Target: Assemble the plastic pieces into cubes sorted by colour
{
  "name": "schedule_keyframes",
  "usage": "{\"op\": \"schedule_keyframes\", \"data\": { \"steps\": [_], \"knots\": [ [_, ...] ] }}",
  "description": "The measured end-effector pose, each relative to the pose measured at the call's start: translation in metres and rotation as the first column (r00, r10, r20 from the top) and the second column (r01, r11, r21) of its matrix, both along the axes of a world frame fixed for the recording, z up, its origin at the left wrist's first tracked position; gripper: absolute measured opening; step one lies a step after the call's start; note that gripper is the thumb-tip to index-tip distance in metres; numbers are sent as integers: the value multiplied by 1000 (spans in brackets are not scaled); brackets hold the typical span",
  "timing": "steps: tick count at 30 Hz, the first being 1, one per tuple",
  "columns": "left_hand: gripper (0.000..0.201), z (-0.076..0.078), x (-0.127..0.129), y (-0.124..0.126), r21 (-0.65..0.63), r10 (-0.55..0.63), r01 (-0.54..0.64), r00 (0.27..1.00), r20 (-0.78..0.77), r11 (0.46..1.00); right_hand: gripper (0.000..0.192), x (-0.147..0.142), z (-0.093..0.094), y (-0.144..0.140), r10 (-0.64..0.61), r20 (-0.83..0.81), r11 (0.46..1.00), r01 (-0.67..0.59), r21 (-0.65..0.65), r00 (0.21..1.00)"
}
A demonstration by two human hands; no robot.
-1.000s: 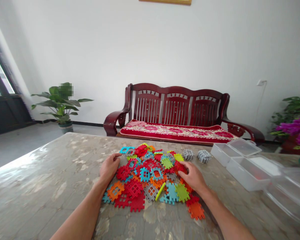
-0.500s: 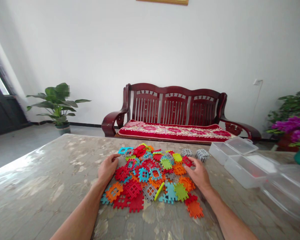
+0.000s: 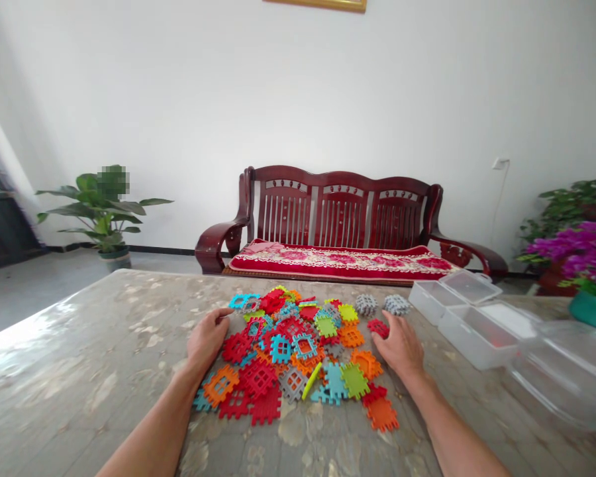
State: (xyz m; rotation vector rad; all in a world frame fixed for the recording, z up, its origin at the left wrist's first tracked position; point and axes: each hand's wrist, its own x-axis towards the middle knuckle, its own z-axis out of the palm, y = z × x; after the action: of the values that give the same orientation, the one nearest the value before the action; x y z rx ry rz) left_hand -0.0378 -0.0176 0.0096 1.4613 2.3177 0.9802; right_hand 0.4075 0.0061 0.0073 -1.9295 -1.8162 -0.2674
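A heap of flat interlocking plastic tiles (image 3: 298, 351), red, orange, blue, green and grey, lies on the marbled table (image 3: 79, 371). My left hand (image 3: 206, 338) rests flat at the heap's left edge, fingers together, touching red tiles. At the heap's right side my right hand (image 3: 400, 344) lies palm down with its fingers on a single red tile (image 3: 377, 326) pulled a little apart from the heap. Two grey tile clusters (image 3: 380, 305) stand just beyond that tile.
Several open clear plastic boxes (image 3: 471, 324) and lids line the table's right side. A flowerpot with purple blooms (image 3: 589, 265) stands at the far right. Behind the table are a dark red wooden bench (image 3: 342, 225) and a potted plant (image 3: 104, 212).
My right hand has slid a red tile out of the heap toward the right and back, near the grey clusters. The left hand has stayed put; the view has drifted slightly.
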Motion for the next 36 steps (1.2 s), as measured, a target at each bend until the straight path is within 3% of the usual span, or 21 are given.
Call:
{"op": "schedule_keyframes", "data": {
  "steps": [11,19,26,31,36],
  "knots": [
    [38,0,0,0,4,-2,2,1000,-9,1000,49,0,2,1,-18,66,985,29,-172,998],
    [39,-2,-1,2,-14,-2,2,1000,5,1000,43,2,13,-3,-100,172,970,134,-202,980],
    [38,-1,1,2,-10,-5,5,1000,14,1000,43,7,8,-1,-147,156,969,174,-175,977],
    [38,2,4,0,-25,-6,7,1000,21,1000,36,11,1,0,-65,118,997,70,-38,991],
    [38,3,5,0,-41,-15,15,1000,2,999,29,2,-7,4,220,-84,966,-206,154,972]
  ]
}}
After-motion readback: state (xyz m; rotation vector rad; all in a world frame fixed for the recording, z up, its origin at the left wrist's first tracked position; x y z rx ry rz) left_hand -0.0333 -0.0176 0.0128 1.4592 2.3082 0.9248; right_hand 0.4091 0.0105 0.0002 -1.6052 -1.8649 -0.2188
